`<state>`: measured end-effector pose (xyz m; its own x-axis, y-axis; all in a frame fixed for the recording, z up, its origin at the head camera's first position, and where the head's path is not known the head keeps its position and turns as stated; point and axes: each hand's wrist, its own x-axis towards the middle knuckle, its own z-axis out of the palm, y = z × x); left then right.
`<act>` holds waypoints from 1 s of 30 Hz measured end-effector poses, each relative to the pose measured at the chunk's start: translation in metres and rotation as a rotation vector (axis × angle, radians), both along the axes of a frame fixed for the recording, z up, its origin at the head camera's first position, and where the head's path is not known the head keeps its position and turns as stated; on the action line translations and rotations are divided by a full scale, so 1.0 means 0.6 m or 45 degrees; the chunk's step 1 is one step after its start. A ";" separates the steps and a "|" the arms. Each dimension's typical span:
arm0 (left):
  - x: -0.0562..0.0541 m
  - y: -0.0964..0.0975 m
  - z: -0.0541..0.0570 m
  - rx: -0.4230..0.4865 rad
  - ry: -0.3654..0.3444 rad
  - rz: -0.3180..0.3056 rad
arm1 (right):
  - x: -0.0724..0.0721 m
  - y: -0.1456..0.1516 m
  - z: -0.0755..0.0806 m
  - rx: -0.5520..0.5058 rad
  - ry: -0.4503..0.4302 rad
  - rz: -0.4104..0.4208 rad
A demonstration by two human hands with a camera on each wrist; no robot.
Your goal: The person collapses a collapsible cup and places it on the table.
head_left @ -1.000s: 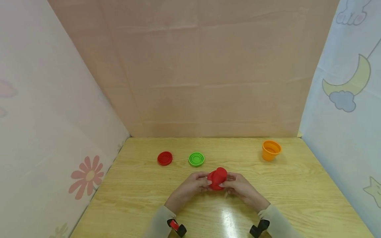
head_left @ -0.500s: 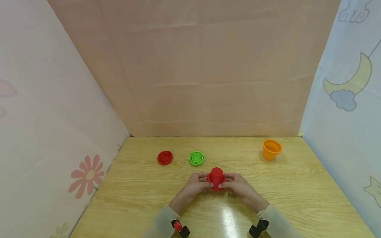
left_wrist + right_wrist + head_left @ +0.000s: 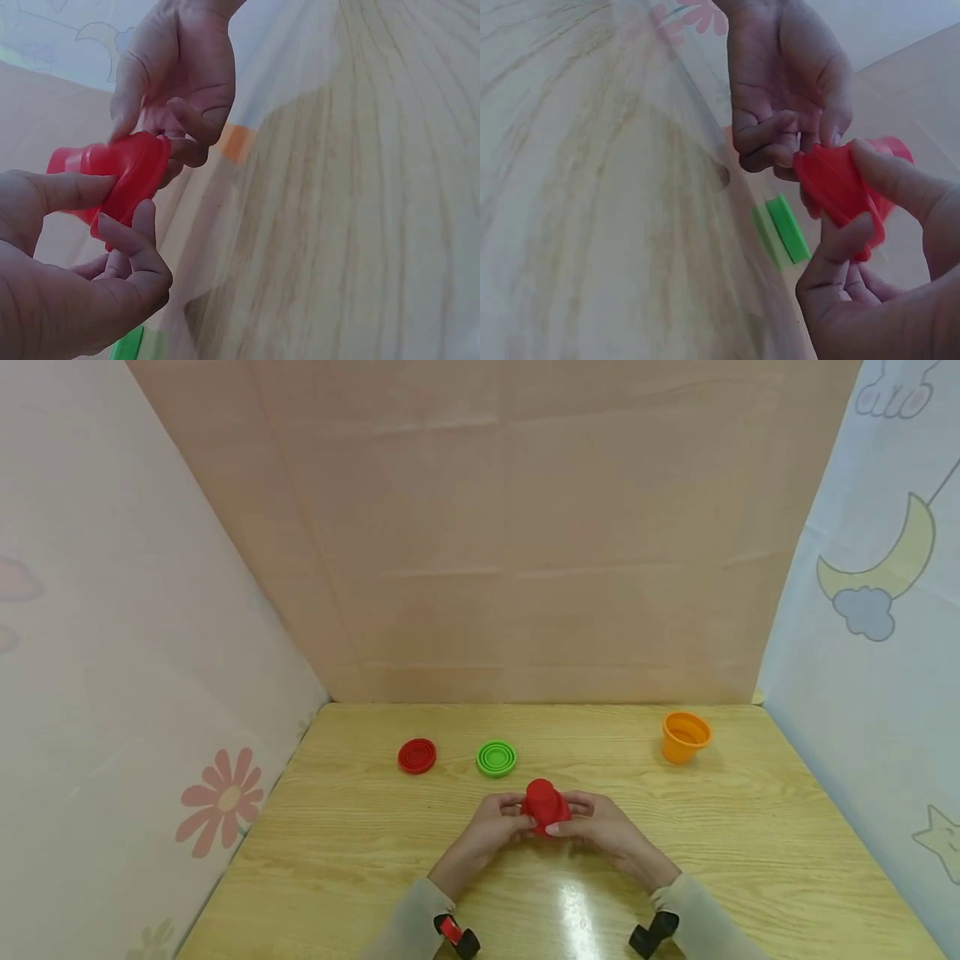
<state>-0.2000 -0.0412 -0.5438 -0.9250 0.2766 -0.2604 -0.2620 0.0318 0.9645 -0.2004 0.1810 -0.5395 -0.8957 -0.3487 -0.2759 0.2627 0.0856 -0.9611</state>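
Note:
Between both hands is a red collapsible cup, partly folded, its narrow base upward and its wide rim below. My left hand pinches its left side, thumb on the near wall and fingers at the rim. On the right side my right hand grips it the same way. In the left wrist view the cup has a bent, creased wall. The right wrist view shows the cup held off the table by both hands. Fingertips behind it are partly hidden.
Farther back on the wooden table lie a flattened red collapsible cup and a flattened green one. An expanded orange cup stands at the back right. Printed cloth walls border the table left and right, with a brown sheet behind.
The red cup's base has swung from leaning right, through roughly upright, to leaning slightly left. Both hands keep hold with small shifts of the thumbs. The other cups stay put.

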 end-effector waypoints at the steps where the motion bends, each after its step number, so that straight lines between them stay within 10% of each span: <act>1: 0.001 0.001 0.001 -0.010 0.007 -0.002 | 0.001 -0.002 -0.001 0.003 0.000 -0.013; 15: 0.005 0.007 -0.003 -0.015 0.028 0.016 | 0.004 -0.025 0.001 0.169 -0.003 -0.224; 30: -0.004 -0.015 -0.004 0.049 -0.004 -0.077 | 0.008 -0.018 0.020 -0.059 -0.084 -0.132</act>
<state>-0.2024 -0.0500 -0.5465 -0.9056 0.3418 -0.2513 -0.2636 0.0107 0.9646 -0.1953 0.1703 -0.5274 -0.9081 -0.2687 -0.3211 0.3306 0.0104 -0.9437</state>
